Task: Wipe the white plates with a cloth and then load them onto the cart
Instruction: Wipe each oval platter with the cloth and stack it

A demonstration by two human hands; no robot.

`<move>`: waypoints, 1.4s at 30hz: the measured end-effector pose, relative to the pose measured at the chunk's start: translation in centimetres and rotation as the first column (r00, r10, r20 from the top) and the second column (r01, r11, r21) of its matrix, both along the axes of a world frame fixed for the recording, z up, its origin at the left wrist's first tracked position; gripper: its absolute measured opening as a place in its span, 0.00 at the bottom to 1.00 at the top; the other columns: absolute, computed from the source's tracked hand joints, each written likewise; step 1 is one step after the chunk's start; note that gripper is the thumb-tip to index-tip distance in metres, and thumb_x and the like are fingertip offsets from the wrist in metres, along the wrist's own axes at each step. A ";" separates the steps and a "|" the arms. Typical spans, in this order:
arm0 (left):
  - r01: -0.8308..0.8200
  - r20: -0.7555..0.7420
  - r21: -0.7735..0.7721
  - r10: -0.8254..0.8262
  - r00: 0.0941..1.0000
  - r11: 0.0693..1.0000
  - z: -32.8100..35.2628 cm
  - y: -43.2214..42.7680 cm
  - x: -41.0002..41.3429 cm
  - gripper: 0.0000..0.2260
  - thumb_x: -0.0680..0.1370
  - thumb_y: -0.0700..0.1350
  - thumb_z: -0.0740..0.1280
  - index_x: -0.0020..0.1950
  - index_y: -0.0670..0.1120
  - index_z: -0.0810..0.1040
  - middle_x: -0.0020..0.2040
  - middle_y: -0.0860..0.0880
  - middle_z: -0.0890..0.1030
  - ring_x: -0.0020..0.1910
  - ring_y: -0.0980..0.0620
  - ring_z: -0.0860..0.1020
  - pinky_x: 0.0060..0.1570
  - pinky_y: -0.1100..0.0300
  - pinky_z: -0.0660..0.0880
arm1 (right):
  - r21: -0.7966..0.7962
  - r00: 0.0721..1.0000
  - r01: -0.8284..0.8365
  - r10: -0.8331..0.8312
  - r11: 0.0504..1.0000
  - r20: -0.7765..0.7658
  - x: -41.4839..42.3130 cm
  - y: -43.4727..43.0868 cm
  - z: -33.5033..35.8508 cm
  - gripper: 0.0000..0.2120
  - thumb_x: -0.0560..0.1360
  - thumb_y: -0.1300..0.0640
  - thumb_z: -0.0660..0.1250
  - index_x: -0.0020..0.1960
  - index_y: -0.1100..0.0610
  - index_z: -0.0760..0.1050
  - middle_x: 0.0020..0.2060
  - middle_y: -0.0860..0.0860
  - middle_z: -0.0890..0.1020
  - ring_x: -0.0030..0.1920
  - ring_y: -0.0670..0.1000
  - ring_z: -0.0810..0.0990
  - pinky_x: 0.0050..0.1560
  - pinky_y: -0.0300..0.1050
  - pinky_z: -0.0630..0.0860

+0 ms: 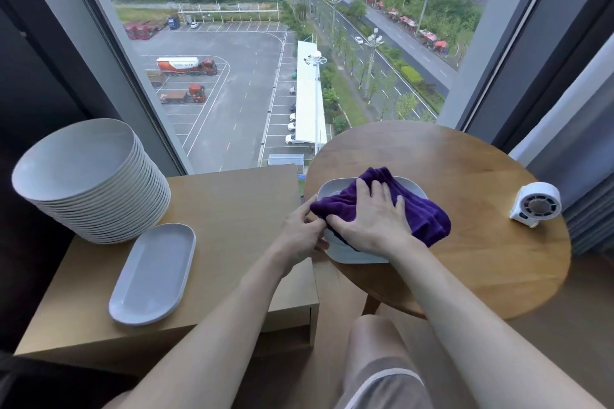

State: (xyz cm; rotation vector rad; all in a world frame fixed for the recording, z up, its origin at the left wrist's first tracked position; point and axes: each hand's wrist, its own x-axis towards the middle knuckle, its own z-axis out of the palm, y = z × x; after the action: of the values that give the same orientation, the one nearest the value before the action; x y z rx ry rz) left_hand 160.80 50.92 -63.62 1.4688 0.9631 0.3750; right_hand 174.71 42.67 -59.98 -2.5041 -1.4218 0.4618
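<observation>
A white squarish plate lies at the left edge of the round wooden table. A purple cloth covers most of it. My right hand lies flat on the cloth with fingers spread and presses it onto the plate. My left hand grips the plate's left rim with curled fingers. A tall stack of round white plates and a single oval white plate sit on the rectangular wooden surface to the left.
A small white fan-like device stands at the right of the round table. A large window rises right behind both surfaces. A narrow gap separates the rectangular surface from the round table. My knee shows below.
</observation>
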 end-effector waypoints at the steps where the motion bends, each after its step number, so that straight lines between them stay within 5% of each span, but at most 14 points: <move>1: 0.015 -0.003 -0.005 -0.015 1.000 1.000 0.0 0.1 -0.1 0.26 0.82 0.39 0.60 0.76 0.61 0.72 0.42 0.45 0.79 0.37 0.51 0.82 0.32 0.61 0.79 | -0.007 0.999 -0.043 0.043 0.999 -0.005 0.0 0.3 0.0 0.47 0.75 0.32 0.60 0.83 0.53 0.46 0.83 0.57 0.50 0.83 0.57 0.45 0.80 0.62 0.42; 7: 0.067 -0.018 -0.024 -0.068 0.998 0.997 0.0 0.5 -0.6 0.31 0.80 0.37 0.61 0.78 0.65 0.68 0.44 0.44 0.81 0.37 0.51 0.81 0.32 0.63 0.78 | 0.046 0.953 -0.282 0.286 0.958 -0.104 0.0 0.9 0.8 0.46 0.72 0.47 0.67 0.84 0.47 0.46 0.83 0.46 0.51 0.81 0.43 0.45 0.81 0.50 0.41; 11: 0.090 -0.023 -0.006 -0.090 0.996 0.996 -0.3 0.4 -0.6 0.28 0.83 0.43 0.63 0.80 0.65 0.64 0.46 0.43 0.81 0.40 0.51 0.80 0.34 0.64 0.78 | 0.048 0.929 -0.321 0.324 0.946 -0.179 0.8 0.0 1.5 0.47 0.69 0.46 0.67 0.84 0.45 0.50 0.82 0.46 0.57 0.80 0.48 0.53 0.78 0.43 0.46; 14: 0.120 -0.030 0.014 -0.119 0.992 0.993 -0.4 0.3 -0.9 0.28 0.84 0.47 0.64 0.81 0.64 0.60 0.56 0.38 0.83 0.43 0.50 0.79 0.35 0.63 0.76 | 0.053 0.911 -0.330 0.332 0.943 -0.243 1.6 -0.9 2.0 0.48 0.64 0.46 0.66 0.82 0.43 0.53 0.78 0.46 0.65 0.75 0.53 0.63 0.77 0.48 0.59; 18: 0.097 -0.005 -0.007 -0.097 0.995 0.995 -0.3 0.2 -0.9 0.27 0.84 0.47 0.66 0.81 0.61 0.63 0.47 0.42 0.79 0.40 0.49 0.78 0.31 0.64 0.74 | 0.009 0.894 -0.375 0.364 0.927 -0.260 2.8 -2.2 2.3 0.48 0.63 0.48 0.68 0.81 0.43 0.56 0.76 0.45 0.66 0.73 0.51 0.66 0.73 0.47 0.64; 21: 0.080 -0.002 -0.010 -0.080 0.997 0.997 -0.3 0.4 -0.7 0.27 0.84 0.44 0.66 0.81 0.60 0.63 0.45 0.42 0.77 0.41 0.46 0.77 0.29 0.64 0.74 | -0.070 0.908 -0.403 0.390 0.912 -0.151 4.3 -3.6 2.0 0.46 0.62 0.42 0.66 0.80 0.44 0.57 0.76 0.44 0.64 0.75 0.51 0.63 0.75 0.50 0.61; 24: 0.067 -0.005 -0.013 -0.067 0.998 0.998 -0.3 0.3 -0.6 0.27 0.84 0.45 0.66 0.81 0.60 0.63 0.46 0.41 0.77 0.41 0.46 0.77 0.30 0.64 0.75 | -0.152 0.925 -0.376 0.381 0.914 0.000 6.5 -5.3 1.0 0.48 0.63 0.37 0.64 0.80 0.40 0.52 0.81 0.43 0.54 0.81 0.50 0.51 0.81 0.56 0.47; 27: 0.048 0.002 -0.019 -0.048 0.999 0.999 -0.2 0.2 -0.5 0.27 0.84 0.43 0.66 0.81 0.58 0.64 0.45 0.41 0.76 0.40 0.46 0.77 0.29 0.64 0.75 | -0.215 0.949 -0.297 0.313 0.930 0.046 8.1 -6.1 0.1 0.54 0.60 0.23 0.65 0.80 0.35 0.45 0.83 0.44 0.43 0.82 0.52 0.40 0.79 0.61 0.35; 30: 0.039 -0.003 -0.030 -0.039 0.999 0.999 -0.2 0.3 -0.4 0.28 0.83 0.43 0.67 0.81 0.59 0.64 0.43 0.43 0.77 0.39 0.48 0.79 0.30 0.64 0.77 | -0.209 0.954 -0.258 0.283 0.943 0.096 7.8 -5.6 -0.6 0.60 0.56 0.16 0.62 0.80 0.35 0.42 0.83 0.46 0.42 0.82 0.54 0.39 0.77 0.65 0.33; 33: 0.042 -0.020 -0.037 -0.042 0.999 0.998 -0.1 0.3 -0.4 0.28 0.84 0.44 0.67 0.81 0.60 0.63 0.44 0.43 0.78 0.40 0.48 0.81 0.32 0.62 0.79 | -0.209 0.947 -0.276 0.303 0.938 0.110 6.9 -4.2 -0.7 0.59 0.60 0.21 0.66 0.81 0.37 0.41 0.83 0.46 0.42 0.83 0.56 0.41 0.78 0.66 0.34; 36: 0.038 -0.020 -0.044 -0.039 0.999 0.998 0.1 0.1 -0.4 0.27 0.84 0.44 0.66 0.81 0.60 0.63 0.43 0.44 0.78 0.40 0.47 0.81 0.33 0.61 0.79 | -0.228 0.939 -0.322 0.341 0.919 0.051 5.4 -2.4 -0.1 0.54 0.66 0.37 0.70 0.82 0.39 0.41 0.83 0.48 0.41 0.82 0.58 0.41 0.79 0.65 0.38; 42: -0.020 0.067 -0.003 0.021 0.998 1.000 0.0 -1.0 -0.1 0.23 0.86 0.44 0.62 0.81 0.55 0.63 0.46 0.42 0.82 0.29 0.61 0.80 0.27 0.68 0.74 | -0.170 0.896 -0.444 0.441 0.880 -0.055 1.9 -0.3 0.7 0.50 0.71 0.49 0.70 0.83 0.42 0.43 0.83 0.46 0.45 0.83 0.56 0.41 0.80 0.64 0.38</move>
State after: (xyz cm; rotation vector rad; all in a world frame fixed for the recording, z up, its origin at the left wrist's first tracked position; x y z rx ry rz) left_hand 160.70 49.88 -63.62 1.4360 0.9249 0.4354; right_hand 176.58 42.41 -59.29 -2.2787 -2.0401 0.7149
